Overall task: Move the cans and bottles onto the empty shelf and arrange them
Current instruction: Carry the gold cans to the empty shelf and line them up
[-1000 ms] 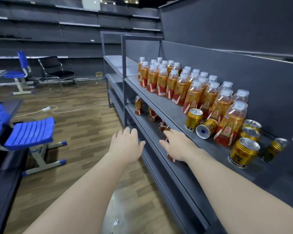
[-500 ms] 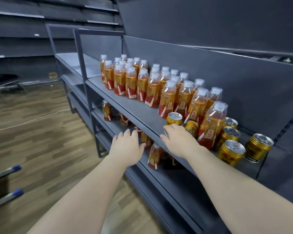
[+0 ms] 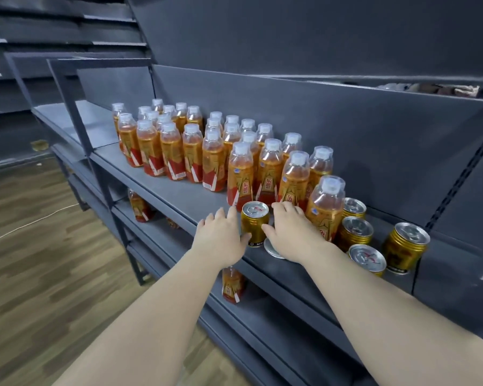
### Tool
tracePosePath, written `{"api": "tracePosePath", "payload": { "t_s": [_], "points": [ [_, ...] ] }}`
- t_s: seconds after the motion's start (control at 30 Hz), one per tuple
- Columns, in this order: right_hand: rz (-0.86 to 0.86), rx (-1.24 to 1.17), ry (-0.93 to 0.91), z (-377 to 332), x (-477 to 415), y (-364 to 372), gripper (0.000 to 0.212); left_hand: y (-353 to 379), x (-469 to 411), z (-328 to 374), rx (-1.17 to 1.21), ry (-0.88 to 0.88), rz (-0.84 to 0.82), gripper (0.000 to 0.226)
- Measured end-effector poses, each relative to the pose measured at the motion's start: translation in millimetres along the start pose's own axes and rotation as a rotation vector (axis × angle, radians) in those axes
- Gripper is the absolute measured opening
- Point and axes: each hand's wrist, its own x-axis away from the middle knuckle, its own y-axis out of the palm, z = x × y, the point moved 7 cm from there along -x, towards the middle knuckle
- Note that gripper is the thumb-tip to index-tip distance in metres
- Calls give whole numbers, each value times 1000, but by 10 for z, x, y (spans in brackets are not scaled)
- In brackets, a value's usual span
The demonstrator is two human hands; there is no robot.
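L hand (image 3: 221, 236), fingers straight & together, thumb on upright can (image 3: 255, 227) at shelf (image 3: 176, 195) near edge before bottles (image 3: 215, 162); R hand (image 3: 292, 232) lies over tipped can (image 3: 272, 249) just right, grip can't tell.

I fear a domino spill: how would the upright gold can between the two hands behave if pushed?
The gold can is squat with a flat base, so it would probably slide rather than tip. Its smooth metal wall may be slippery to grip. Its tab looks unopened, so likely full and heavy for its size.
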Motion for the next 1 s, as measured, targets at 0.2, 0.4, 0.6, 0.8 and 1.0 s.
{"api": "tracePosePath", "payload": {
  "t_s": [0.2, 0.4, 0.6, 0.8, 1.0],
  "points": [
    [-106, 20, 69, -25, -217, 115, 70, 122, -374, 156, 126, 153, -64, 99],
    [-204, 67, 237, 29, -339, 237, 82, 308, -672, 118, 225, 320, -216, 110],
    [-236, 46, 342, 11, -401, 313, 77, 210, -776, 113, 340, 447, -256, 82],
    [-193, 82, 404, -44, -490, 286, 64, 163, -899, -97, 348, 414, -252, 81],
    [-141, 184, 402, -118, -628, 287, 50, 170, -970, -167, 344, 412, -238, 83]
  ]
}}
